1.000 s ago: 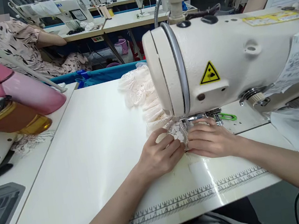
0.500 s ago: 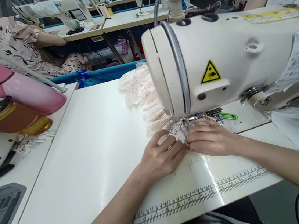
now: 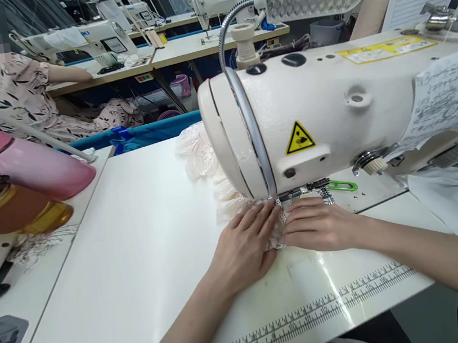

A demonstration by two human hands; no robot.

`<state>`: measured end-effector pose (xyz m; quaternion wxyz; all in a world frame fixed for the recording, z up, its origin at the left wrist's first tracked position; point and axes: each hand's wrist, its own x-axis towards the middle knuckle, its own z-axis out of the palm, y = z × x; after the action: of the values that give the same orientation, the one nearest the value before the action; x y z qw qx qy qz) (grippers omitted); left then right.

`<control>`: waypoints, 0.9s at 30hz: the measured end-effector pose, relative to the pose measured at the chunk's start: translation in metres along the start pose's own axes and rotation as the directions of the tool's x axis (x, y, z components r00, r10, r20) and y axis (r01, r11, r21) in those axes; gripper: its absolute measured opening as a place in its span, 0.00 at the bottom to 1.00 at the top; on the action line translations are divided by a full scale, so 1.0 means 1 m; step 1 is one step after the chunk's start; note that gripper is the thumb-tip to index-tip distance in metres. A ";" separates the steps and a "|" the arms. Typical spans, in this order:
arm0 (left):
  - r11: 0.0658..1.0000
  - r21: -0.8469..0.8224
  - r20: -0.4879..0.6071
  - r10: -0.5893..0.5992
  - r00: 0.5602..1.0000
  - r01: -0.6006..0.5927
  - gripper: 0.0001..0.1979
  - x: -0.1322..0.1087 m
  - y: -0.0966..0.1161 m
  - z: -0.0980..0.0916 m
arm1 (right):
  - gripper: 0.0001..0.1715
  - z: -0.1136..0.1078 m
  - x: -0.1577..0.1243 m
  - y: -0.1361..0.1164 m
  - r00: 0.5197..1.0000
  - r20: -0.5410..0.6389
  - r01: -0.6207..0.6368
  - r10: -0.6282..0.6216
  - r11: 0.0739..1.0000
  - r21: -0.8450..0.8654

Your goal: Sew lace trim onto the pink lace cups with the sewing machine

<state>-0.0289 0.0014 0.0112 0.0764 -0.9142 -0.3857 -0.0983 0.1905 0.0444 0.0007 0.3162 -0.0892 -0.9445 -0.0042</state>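
A cream sewing machine [image 3: 330,106] stands on the white table [image 3: 138,252]. Pale lace fabric [image 3: 201,152] trails behind its head and runs under the needle area. My left hand [image 3: 244,249] lies flat on the lace just left of the presser foot, fingers stretched forward. My right hand [image 3: 317,226] rests beside it on the right, fingers extended and pressing the lace strip [image 3: 278,233] between the two hands. The needle itself is hidden behind the machine head.
A pink bottle [image 3: 27,165] and an amber bottle [image 3: 13,210] lie at the left. Green snips [image 3: 344,185] sit on the machine bed. A ruler strip [image 3: 308,313] runs along the table's front edge. A person in a patterned top [image 3: 9,94] sits at the back left.
My left hand went from curled, pinching the lace, to flat with fingers forward near the foot. The view shifted, so the machine sits lower and more to the left.
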 end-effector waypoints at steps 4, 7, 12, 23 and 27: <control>1.000 0.004 0.031 0.018 0.999 -0.018 0.28 0.001 -0.002 0.000 | 0.11 0.000 -0.001 0.000 1.000 -0.012 0.012 -0.013 1.000 -0.022; 1.000 -0.009 0.021 0.025 0.999 -0.025 0.28 0.001 -0.002 0.000 | 0.11 0.000 -0.002 0.000 1.000 -0.021 0.011 -0.011 1.000 -0.027; 1.000 -0.022 0.029 0.008 1.000 -0.007 0.28 0.002 -0.001 -0.001 | 0.11 0.001 -0.002 0.000 0.999 -0.029 0.013 -0.014 0.999 -0.030; 0.999 -0.022 0.016 -0.028 0.999 0.028 0.27 0.003 0.003 -0.001 | 0.12 0.002 -0.003 -0.002 0.999 -0.031 -0.044 0.043 0.998 -0.033; 0.999 -0.009 0.016 -0.040 0.999 0.040 0.27 0.004 0.002 0.000 | 0.13 0.001 -0.002 -0.001 0.999 -0.028 -0.035 0.034 0.999 -0.041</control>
<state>-0.0247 0.0026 0.0121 0.0670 -0.9073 -0.4042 -0.0944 0.1908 0.0429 -0.0011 0.3274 -0.1118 -0.9380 -0.0195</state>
